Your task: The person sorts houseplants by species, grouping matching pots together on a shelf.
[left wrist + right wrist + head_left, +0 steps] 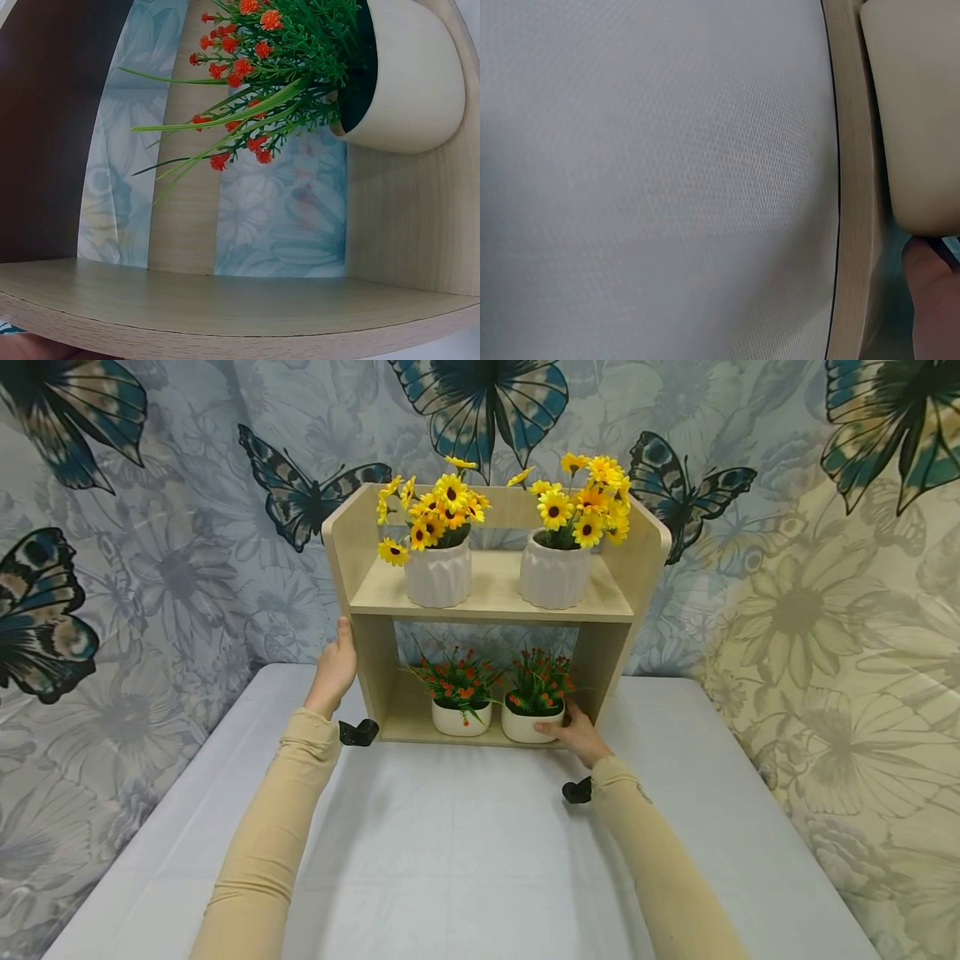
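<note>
A two-tier wooden shelf (491, 607) stands on the white-covered table. My left hand (333, 670) rests against the outside of its left side panel, thumb pointing up. Only a sliver of that hand (34, 348) shows past the panel in the left wrist view. On the lower tier, my right hand (577, 732) holds the right-hand white flowerpot (528, 725) of red flowers, thumb on its front and fingers at its right side. In the right wrist view, the thumb (928, 277) meets the pot's edge (919, 127). Left of it sits a matching pot (461, 720) with red flowers.
On the upper tier stand two ribbed white pots, the left pot (438, 577) and the right pot (555, 575), both with yellow flowers. White cloth covers the table (450, 843). Behind it hangs a butterfly-patterned backdrop (187, 568).
</note>
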`<state>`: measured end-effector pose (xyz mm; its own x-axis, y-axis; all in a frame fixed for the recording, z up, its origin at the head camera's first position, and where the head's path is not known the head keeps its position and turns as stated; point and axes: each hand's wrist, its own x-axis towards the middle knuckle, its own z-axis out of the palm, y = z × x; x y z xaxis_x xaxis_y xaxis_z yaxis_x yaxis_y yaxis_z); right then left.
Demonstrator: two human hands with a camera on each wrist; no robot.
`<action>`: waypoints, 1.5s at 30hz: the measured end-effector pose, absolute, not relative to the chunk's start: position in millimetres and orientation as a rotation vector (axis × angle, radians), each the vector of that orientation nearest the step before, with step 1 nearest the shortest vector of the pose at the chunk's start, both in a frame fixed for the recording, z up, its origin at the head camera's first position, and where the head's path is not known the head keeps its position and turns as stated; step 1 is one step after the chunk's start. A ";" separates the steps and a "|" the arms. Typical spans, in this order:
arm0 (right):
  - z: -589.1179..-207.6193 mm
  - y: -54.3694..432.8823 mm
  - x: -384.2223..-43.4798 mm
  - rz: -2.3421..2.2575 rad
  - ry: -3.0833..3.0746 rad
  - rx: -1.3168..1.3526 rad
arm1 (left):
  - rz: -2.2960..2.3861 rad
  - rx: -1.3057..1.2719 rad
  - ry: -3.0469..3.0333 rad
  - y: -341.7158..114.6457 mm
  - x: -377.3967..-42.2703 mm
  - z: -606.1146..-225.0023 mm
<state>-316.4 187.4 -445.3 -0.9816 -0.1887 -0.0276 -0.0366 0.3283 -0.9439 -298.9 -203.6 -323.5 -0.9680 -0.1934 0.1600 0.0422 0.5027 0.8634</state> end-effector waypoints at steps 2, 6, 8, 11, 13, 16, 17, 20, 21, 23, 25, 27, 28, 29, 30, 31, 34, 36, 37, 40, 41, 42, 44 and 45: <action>-451.8 189.9 -320.8 -1.710 2.469 -0.210 | -1.454 0.126 -2.511 -203.4 -298.2 -323.4; -451.7 190.5 -320.4 -1.682 2.480 -0.220 | -1.449 0.131 -2.512 -203.5 -297.6 -324.0; -452.2 190.9 -320.9 -1.675 2.475 -0.228 | -1.448 0.135 -2.513 -203.4 -297.1 -324.1; -452.6 191.2 -321.3 -1.669 2.472 -0.220 | -1.451 0.147 -2.513 -203.5 -296.9 -324.2; -453.7 191.2 -322.5 -1.660 2.476 -0.216 | -1.452 0.151 -2.512 -203.6 -296.9 -324.2; -454.7 190.7 -323.7 -1.664 2.479 -0.201 | -1.454 0.148 -2.510 -203.9 -297.1 -324.3; -455.2 190.6 -324.1 -1.663 2.480 -0.202 | -1.455 0.144 -2.509 -203.9 -297.1 -324.4; -455.9 190.6 -324.9 -1.677 2.472 -0.198 | -1.455 0.133 -2.509 -203.8 -297.1 -324.6; -456.3 190.6 -325.3 -1.680 2.470 -0.194 | -1.455 0.131 -2.510 -203.7 -297.1 -324.7; -455.9 190.8 -325.2 -1.679 2.469 -0.188 | -1.452 0.130 -2.510 -203.5 -297.4 -324.7; -455.4 190.6 -325.0 -1.673 2.473 -0.174 | -1.448 0.135 -2.505 -203.1 -297.7 -324.4; -455.2 190.1 -324.8 -1.667 2.480 -0.163 | -1.447 0.136 -2.501 -202.8 -298.1 -324.3; -454.7 189.8 -324.2 -1.665 2.484 -0.160 | -1.446 0.136 -2.499 -202.5 -298.1 -324.0; -454.7 189.5 -323.9 -1.663 2.487 -0.158 | -1.446 0.136 -2.498 -202.4 -298.2 -324.0; -454.9 189.2 -323.6 -1.663 2.490 -0.153 | -1.445 0.137 -2.498 -202.3 -298.0 -323.8; -455.0 188.8 -323.2 -1.667 2.489 -0.147 | -1.444 0.138 -2.501 -202.4 -297.8 -323.5; -454.4 188.4 -321.3 -1.661 2.502 -0.149 | -1.441 0.144 -2.508 -202.8 -297.2 -323.0; -454.2 189.4 -319.6 -1.659 2.513 -0.162 | -1.440 0.145 -2.508 -202.7 -296.8 -322.8; -454.0 190.1 -318.4 -1.660 2.518 -0.170 | -1.438 0.144 -2.509 -202.5 -296.6 -322.6; -454.2 193.3 -314.0 -1.671 2.521 -0.230 | -1.438 0.140 -2.508 -201.6 -295.6 -322.3; -454.5 194.6 -312.5 -1.671 2.524 -0.248 | -1.440 0.139 -2.507 -201.4 -295.4 -322.4; -455.1 195.6 -311.6 -1.667 2.528 -0.266 | -1.443 0.137 -2.507 -201.4 -295.0 -322.1; -455.2 197.4 -308.9 -1.645 2.537 -0.301 | -1.449 0.137 -2.505 -201.6 -294.7 -321.9; -455.5 198.2 -307.7 -1.638 2.538 -0.312 | -1.450 0.136 -2.505 -201.8 -294.5 -321.8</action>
